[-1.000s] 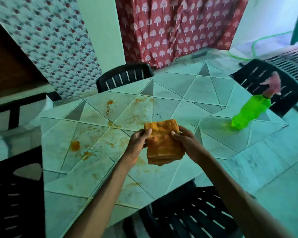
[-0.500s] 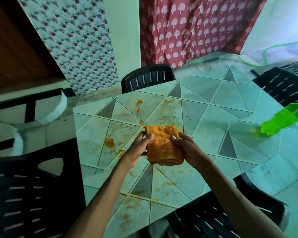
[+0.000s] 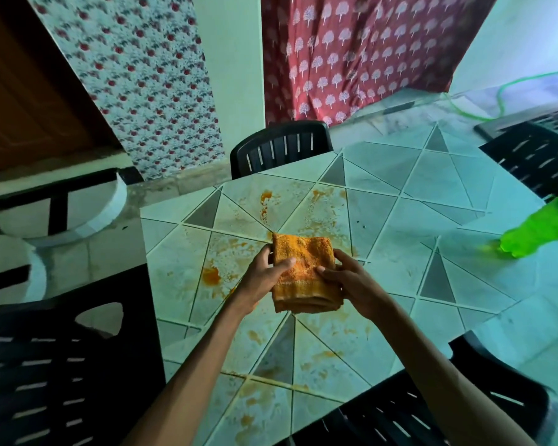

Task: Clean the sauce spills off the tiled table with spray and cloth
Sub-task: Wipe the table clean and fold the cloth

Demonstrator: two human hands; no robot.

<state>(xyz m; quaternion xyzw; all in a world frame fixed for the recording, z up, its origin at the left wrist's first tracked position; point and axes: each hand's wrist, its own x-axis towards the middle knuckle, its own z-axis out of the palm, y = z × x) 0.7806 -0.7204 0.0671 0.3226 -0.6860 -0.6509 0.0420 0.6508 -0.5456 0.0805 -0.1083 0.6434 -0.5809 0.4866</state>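
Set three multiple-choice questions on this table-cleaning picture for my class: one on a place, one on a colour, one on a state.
1. Where is the green spray bottle?
A. on a chair
B. on the tiled table, at the right
C. on the floor

2. What colour is the cloth?
A. blue
B. white
C. orange

3. How is the cloth held?
A. folded, in both hands
B. spread flat
C. draped over a chair

Answers: 1 B, its base rests on the tiles; 2 C, it is orange all over; 3 A, the left hand and right hand grip its sides.
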